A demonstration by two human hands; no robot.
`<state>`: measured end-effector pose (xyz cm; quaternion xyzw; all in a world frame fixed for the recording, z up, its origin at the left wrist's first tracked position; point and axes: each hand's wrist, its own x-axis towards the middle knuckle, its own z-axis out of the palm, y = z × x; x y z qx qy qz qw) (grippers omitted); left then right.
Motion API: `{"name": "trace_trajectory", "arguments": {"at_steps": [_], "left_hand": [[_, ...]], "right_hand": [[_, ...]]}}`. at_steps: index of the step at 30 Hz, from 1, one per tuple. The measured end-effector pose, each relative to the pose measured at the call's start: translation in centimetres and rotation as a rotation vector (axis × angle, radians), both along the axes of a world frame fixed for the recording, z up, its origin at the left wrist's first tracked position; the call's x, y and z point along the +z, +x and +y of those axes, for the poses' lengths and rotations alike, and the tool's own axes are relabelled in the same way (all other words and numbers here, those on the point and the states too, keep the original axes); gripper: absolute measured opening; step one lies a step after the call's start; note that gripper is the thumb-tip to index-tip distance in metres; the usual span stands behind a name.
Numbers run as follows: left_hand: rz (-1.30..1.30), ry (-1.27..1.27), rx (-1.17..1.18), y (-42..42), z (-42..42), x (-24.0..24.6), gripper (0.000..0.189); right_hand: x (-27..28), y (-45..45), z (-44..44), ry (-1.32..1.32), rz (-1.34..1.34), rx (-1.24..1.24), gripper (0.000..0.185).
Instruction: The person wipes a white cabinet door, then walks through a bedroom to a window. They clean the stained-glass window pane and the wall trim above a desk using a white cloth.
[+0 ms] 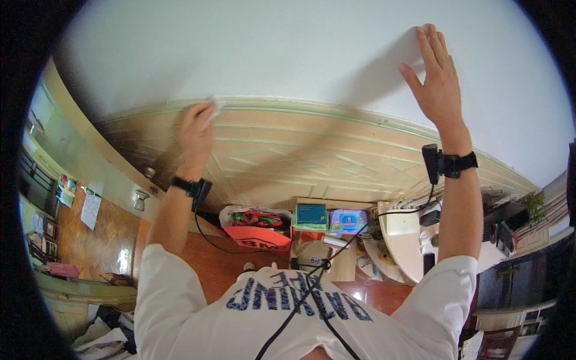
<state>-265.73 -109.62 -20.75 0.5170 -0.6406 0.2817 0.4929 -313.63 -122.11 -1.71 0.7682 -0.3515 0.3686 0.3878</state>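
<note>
My left hand [195, 130] pinches a small white wipe or cloth [214, 112], slightly blurred, at the top ledge of the pale wall panelling [279, 144]. Higher up on the right, my right hand [435, 83] has its fingers stretched out and its palm toward the plain white wall [288, 49]. Its shadow falls just left of it, and whether the whole palm touches the wall I cannot tell. Each wrist carries a strapped black device with a cable.
Below the panelling stand a red bag [258, 234], a pack of wet wipes [350, 221], a teal box [310, 214] and a cap [312, 253]. To the right is a cream desk [405, 245] with a white box [402, 222]. A door with a metal knob [140, 200] borders the left. Black cables cross my chest.
</note>
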Motion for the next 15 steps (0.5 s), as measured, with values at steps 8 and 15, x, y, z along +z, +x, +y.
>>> {"name": "trace_trajectory", "arguments": {"at_steps": [8,15], "left_hand": [[0.040,0.109,0.113,5.0,1.2,-6.1,0.028],[-0.212,0.196,-0.038,1.5,0.3,-4.1,0.035]], "right_hand": [[-0.1,1.2,0.0,0.021,-0.020,0.050,0.085],[-0.9,2.0,-0.4,-0.005,-0.029,0.017,0.097]]}}
